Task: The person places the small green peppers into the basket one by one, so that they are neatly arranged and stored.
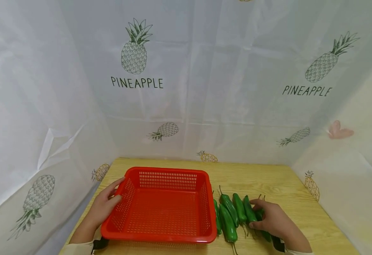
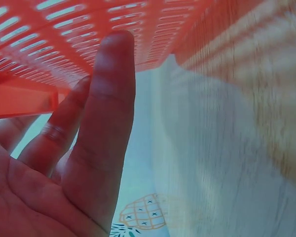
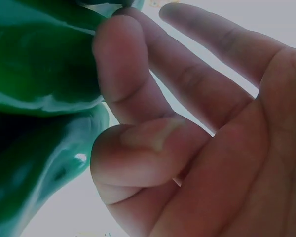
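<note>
A red plastic basket [image 1: 163,209] with slotted walls stands on the wooden table, with nothing lying inside it. My left hand [image 1: 102,207] holds its left rim, and in the left wrist view the fingers [image 2: 111,89] lie along the outside of the slotted wall. To the right of the basket, several long green peppers [image 1: 228,223] lie side by side with thin stems. My right hand [image 1: 273,217] pinches a green pepper [image 1: 249,209] near the right end of the row, thumb and forefinger at its two ends. Another pepper [image 1: 265,233] is partly hidden under that hand.
The light wooden table [image 1: 246,173] reaches back to a white sheet [image 1: 205,88] printed with pineapples, which also hangs along both sides. The leftmost pepper [image 1: 217,216] lies right beside the basket's right wall.
</note>
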The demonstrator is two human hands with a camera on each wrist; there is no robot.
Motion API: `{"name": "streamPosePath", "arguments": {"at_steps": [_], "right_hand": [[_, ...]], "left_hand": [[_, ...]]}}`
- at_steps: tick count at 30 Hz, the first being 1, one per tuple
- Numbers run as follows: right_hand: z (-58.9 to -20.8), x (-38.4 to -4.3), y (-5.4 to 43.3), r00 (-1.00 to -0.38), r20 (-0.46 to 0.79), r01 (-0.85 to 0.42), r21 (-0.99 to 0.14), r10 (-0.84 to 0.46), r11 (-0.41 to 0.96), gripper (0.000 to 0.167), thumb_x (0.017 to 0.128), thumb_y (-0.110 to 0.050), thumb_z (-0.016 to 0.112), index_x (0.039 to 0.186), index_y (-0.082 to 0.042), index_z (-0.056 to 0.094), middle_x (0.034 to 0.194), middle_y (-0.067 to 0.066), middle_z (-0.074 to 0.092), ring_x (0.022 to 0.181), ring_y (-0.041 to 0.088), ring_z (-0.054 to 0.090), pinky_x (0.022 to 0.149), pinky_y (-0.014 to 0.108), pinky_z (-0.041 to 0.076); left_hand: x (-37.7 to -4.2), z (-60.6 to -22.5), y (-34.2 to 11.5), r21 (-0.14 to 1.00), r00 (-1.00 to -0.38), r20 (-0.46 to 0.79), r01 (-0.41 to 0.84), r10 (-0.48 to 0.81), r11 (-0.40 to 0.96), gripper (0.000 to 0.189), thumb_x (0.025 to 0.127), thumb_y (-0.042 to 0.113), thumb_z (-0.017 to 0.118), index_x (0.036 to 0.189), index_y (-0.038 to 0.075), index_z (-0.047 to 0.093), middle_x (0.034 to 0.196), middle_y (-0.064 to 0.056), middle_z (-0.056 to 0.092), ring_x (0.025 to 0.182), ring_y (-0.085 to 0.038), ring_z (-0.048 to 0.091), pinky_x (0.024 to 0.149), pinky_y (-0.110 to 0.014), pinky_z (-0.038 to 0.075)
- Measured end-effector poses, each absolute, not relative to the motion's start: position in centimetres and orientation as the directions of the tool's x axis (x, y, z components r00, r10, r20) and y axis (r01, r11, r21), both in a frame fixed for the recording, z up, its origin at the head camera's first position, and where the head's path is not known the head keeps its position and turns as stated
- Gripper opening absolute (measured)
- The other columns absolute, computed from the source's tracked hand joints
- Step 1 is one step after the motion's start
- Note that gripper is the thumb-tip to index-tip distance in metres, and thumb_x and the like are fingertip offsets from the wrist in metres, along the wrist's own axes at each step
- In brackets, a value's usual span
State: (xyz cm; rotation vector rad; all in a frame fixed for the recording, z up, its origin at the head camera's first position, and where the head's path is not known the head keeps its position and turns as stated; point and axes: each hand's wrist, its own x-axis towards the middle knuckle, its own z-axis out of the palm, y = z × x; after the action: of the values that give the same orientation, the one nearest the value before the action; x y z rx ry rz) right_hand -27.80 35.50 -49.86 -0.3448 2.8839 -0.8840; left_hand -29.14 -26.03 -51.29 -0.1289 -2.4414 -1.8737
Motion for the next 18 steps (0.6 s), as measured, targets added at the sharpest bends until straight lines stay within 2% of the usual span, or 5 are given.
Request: {"name": "streamPosePath", "arguments": {"at_steps": [3, 7, 13, 18], "right_hand": [[-49.94, -27.88, 35.45, -0.968, -0.028, -0.192, -0.554, -0.249, 0.810, 0.081, 0.073, -0.036, 0.097, 0.142, -0.009, 0.063, 0.114, 0.005, 0.072, 0.089, 0.019, 0.068, 0.068, 0.034, 0.056], [-49.87, -28.02, 35.24, -0.967, -0.016, -0.210, -0.525, -0.256, 0.825, 0.078, 0.073, -0.038, 0.097, 0.140, -0.011, 0.066, 0.111, 0.003, 0.073, 0.098, 0.026, 0.071, 0.075, 0.042, 0.060], [-49.85, -28.01, 35.35, -0.968, -0.054, -0.181, -0.519, -0.244, 0.835, 0.078, 0.074, -0.040, 0.096, 0.140, -0.012, 0.067, 0.113, 0.004, 0.073, 0.103, 0.031, 0.070, 0.082, 0.052, 0.060], [-49.94, -27.95, 35.47, -0.968, -0.057, -0.177, -0.538, -0.245, 0.824, 0.077, 0.074, -0.041, 0.096, 0.140, -0.013, 0.067, 0.113, 0.006, 0.074, 0.102, 0.032, 0.070, 0.080, 0.051, 0.061]], "left_hand": [[-29.03, -51.13, -26.06, 0.958, -0.996, 0.093, 0.093, 0.014, 0.270, 0.066, 0.100, 0.002, 0.054, 0.161, 0.022, 0.045, 0.130, -0.030, 0.065, 0.086, -0.032, 0.074, 0.062, -0.045, 0.064], [-28.93, -50.95, -26.11, 0.955, -0.997, 0.078, 0.075, 0.000, 0.286, 0.065, 0.100, 0.003, 0.054, 0.161, 0.024, 0.046, 0.134, -0.030, 0.063, 0.087, -0.031, 0.074, 0.063, -0.044, 0.064], [-28.97, -50.71, -25.84, 0.957, -0.997, 0.075, 0.077, 0.018, 0.279, 0.065, 0.101, 0.003, 0.054, 0.162, 0.023, 0.045, 0.134, -0.031, 0.063, 0.085, -0.031, 0.074, 0.061, -0.045, 0.064], [-28.94, -50.86, -25.75, 0.955, -0.997, 0.081, 0.081, 0.012, 0.285, 0.065, 0.100, 0.003, 0.054, 0.162, 0.024, 0.046, 0.133, -0.030, 0.064, 0.083, -0.032, 0.075, 0.060, -0.045, 0.064]]}}
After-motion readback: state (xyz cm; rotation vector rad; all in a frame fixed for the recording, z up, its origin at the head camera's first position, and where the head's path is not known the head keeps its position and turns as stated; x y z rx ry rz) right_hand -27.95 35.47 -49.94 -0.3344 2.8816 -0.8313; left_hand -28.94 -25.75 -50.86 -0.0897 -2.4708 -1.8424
